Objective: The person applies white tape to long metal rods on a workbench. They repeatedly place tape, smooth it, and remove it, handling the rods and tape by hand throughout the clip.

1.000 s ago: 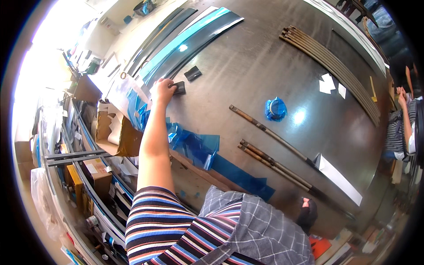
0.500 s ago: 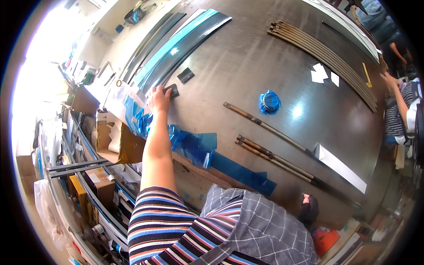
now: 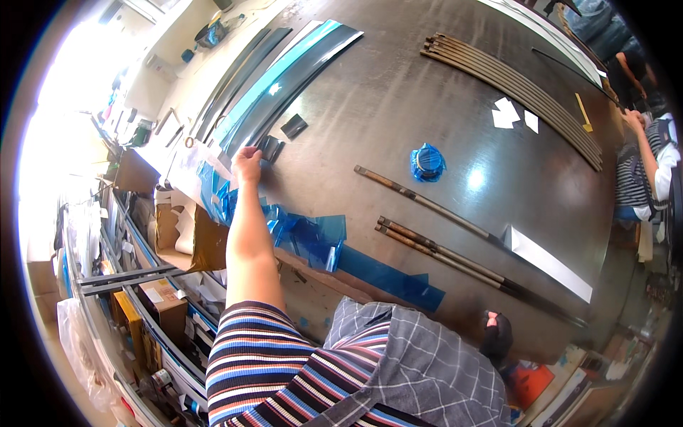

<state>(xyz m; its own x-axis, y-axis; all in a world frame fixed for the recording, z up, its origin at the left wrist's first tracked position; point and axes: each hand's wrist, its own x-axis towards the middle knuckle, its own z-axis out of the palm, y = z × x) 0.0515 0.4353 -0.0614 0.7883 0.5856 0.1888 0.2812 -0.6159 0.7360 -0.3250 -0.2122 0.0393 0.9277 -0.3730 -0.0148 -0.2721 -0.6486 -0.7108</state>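
My left hand reaches to the near end of the long glossy dark strips, one edged with light-blue film. Its fingers are bent together at the strip's end; what they pinch, if anything, is hidden. Just right of the fingertips is a small black shiny piece, and a second black piece lies a little farther off. Torn blue plastic film lies along the near table edge under my left forearm. My right hand, in a dark covering with fingertips showing, rests by the table's near edge; its fingers are mostly hidden.
On the metal table stand a blue-wrapped round thing, several brown rods, more rods, a white strip and white paper pieces. An open cardboard box is at the left. Another person works at the right.
My left hand has drawn slightly back and left, off the black piece it covered before. The other person now holds a thin dark rod's end. The view has shifted slightly.
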